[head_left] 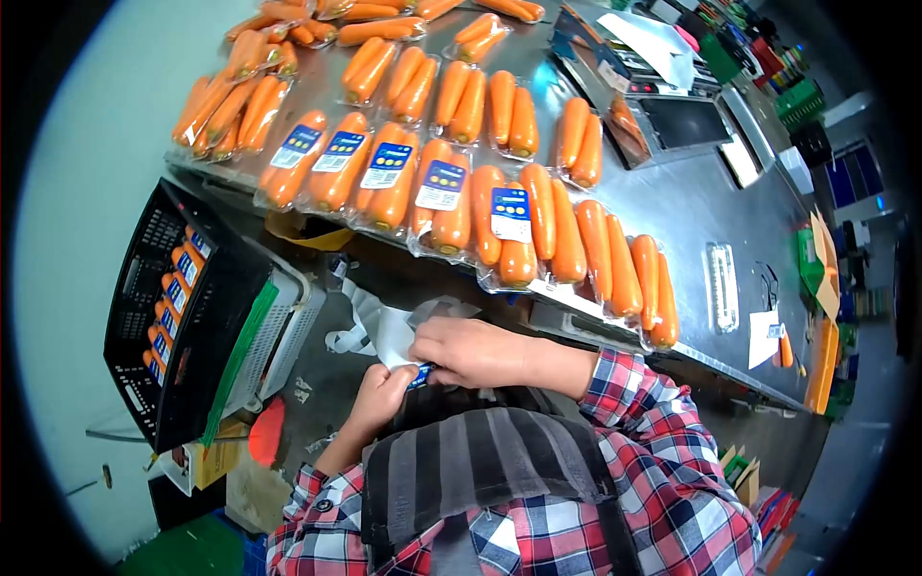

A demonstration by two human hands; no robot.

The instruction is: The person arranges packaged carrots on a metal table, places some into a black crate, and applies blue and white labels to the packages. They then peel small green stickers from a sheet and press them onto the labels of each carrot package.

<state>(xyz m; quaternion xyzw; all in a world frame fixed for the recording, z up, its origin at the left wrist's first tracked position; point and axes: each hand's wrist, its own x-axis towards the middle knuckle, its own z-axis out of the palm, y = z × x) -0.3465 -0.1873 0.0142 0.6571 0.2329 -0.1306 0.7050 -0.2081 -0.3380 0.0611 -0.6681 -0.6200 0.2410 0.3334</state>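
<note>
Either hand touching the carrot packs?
No. The left hand and right hand both pinch a label strip below the table, apart from the carrot packs.

Carrot packs [442, 192] along table's [691, 202] near edge

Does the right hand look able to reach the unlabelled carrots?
Probably, once freed: right hand and left hand both grip a label strip, but nothing blocks the way to the carrots.

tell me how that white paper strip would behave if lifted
Probably floppy and light: the white strip trails in loose curls from the left hand and right hand. Looks thin, so may crease or tear.
</note>
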